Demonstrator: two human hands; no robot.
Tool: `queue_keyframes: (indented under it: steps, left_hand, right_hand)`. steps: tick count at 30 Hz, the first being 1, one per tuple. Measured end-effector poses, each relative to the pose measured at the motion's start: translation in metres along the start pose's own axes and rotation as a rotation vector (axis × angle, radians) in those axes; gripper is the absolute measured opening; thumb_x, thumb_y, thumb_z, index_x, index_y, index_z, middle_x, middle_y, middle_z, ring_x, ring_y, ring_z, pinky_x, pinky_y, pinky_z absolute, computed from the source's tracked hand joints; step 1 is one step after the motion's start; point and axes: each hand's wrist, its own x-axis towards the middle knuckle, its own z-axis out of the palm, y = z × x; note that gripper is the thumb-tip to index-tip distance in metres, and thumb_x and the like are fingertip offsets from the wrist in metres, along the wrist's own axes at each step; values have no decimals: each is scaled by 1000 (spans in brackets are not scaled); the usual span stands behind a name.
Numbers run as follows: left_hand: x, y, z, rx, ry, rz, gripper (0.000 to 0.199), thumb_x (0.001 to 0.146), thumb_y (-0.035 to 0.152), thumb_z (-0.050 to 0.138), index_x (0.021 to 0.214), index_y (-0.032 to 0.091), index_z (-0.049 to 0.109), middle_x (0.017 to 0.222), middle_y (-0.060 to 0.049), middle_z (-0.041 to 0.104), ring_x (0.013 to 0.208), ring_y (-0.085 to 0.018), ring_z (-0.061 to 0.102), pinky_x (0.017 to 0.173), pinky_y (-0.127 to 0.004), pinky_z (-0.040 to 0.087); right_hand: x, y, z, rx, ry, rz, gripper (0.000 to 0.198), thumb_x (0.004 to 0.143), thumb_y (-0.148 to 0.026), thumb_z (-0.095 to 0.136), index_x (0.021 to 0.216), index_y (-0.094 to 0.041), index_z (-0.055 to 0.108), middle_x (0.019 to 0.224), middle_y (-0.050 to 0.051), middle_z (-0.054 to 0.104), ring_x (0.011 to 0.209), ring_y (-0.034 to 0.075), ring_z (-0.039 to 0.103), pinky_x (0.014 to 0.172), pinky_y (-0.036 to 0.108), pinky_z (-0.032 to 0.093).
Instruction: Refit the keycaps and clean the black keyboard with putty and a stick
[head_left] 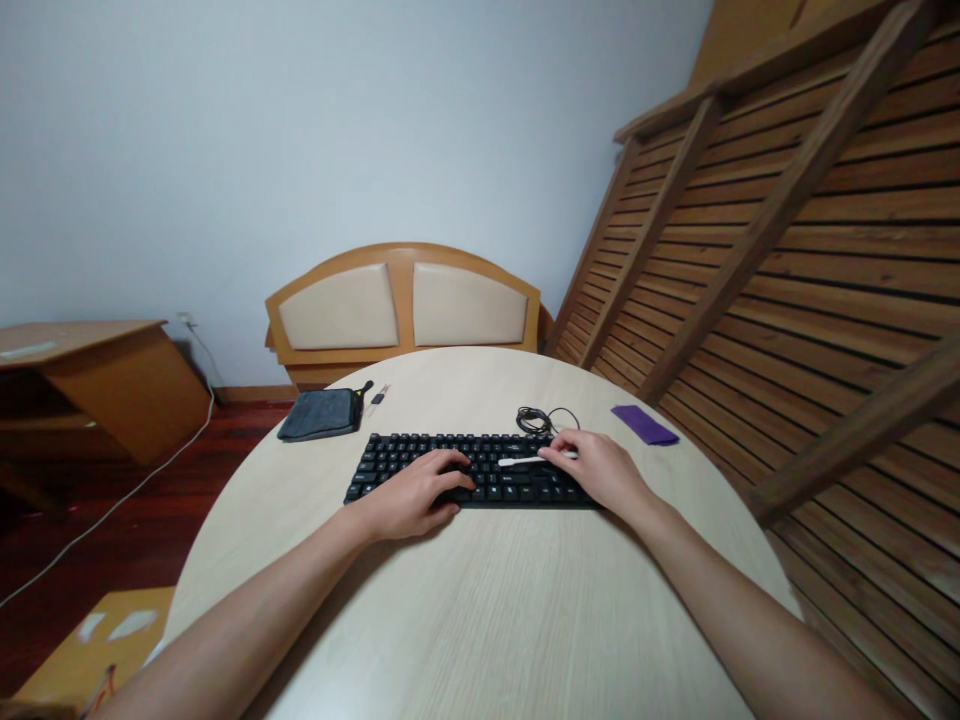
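A black keyboard [491, 490] lies across the pale round table, its keys facing up. Over its middle part rests my left hand [420, 492], fingers apart and lightly bent on the keys, thumb by the front edge. My right hand [592, 465] is above the keyboard's right end, thumb and fingers pinched on a slim white stick [523, 461] with a thicker tip. That tip points left, over the keys; whether it touches them I cannot tell. The hand and wrist cover the keyboard's right corner.
Behind the keyboard lies a coiled black cable [534, 420]. A purple cloth [645, 425] is at the right, a dark grey folded cloth or pouch [321, 414] at the left beside a small black piece [378, 398]. Wooden slats [720, 260] lean right of the table [480, 610].
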Motion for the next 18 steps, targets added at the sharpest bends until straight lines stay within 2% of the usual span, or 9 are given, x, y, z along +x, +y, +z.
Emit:
queue_keyframes:
  steps: [5, 8, 11, 13, 15, 18]
  left_hand:
    - [-6, -9, -16, -29, -8, -58, 47, 89, 30, 65, 134, 24, 53, 136, -11, 52, 127, -27, 51, 110, -45, 42]
    - [-19, -29, -32, 9, 19, -230, 57, 87, 42, 66, 138, 23, 49, 145, -13, 47, 133, -32, 47, 113, -48, 38]
    - [-38, -53, -46, 32, -67, -474, 92, 75, 63, 71, 149, 19, 37, 160, -19, 29, 143, -39, 35, 117, -51, 32]
    - [-49, -66, -52, 9, -155, -572, 110, 69, 70, 73, 154, 16, 29, 163, -22, 19, 147, -41, 27, 119, -53, 27]
    - [-55, -74, -54, -23, -210, -608, 120, 64, 72, 75, 155, 14, 24, 164, -23, 17, 149, -41, 23, 120, -53, 23]
    - [-57, -79, -54, -47, -211, -598, 125, 60, 69, 78, 156, 12, 23, 163, -22, 22, 148, -39, 25, 121, -49, 23]
  right_hand:
    - [1, 4, -2, -3, -5, 20, 31, 89, -51, 59, 76, -26, 70, 80, 2, 74, 77, 22, 66, 63, 29, 37]
    - [3, 18, -9, 7, -25, 39, 35, 87, -54, 59, 74, -25, 71, 78, 3, 74, 76, 23, 66, 64, 29, 39]
    - [4, 29, -14, 11, -26, 50, 37, 86, -57, 60, 71, -24, 72, 79, 4, 74, 75, 22, 66, 64, 29, 41]
    - [5, 31, -15, 10, -24, 57, 37, 86, -56, 60, 71, -24, 72, 79, 4, 74, 75, 22, 66, 65, 29, 41]
    - [4, 29, -13, 17, -27, 56, 37, 86, -56, 60, 72, -25, 72, 80, 3, 75, 76, 22, 66, 66, 29, 41]
    - [3, 22, -9, 16, -27, 46, 36, 87, -56, 60, 74, -25, 73, 79, 3, 74, 77, 22, 66, 67, 29, 41]
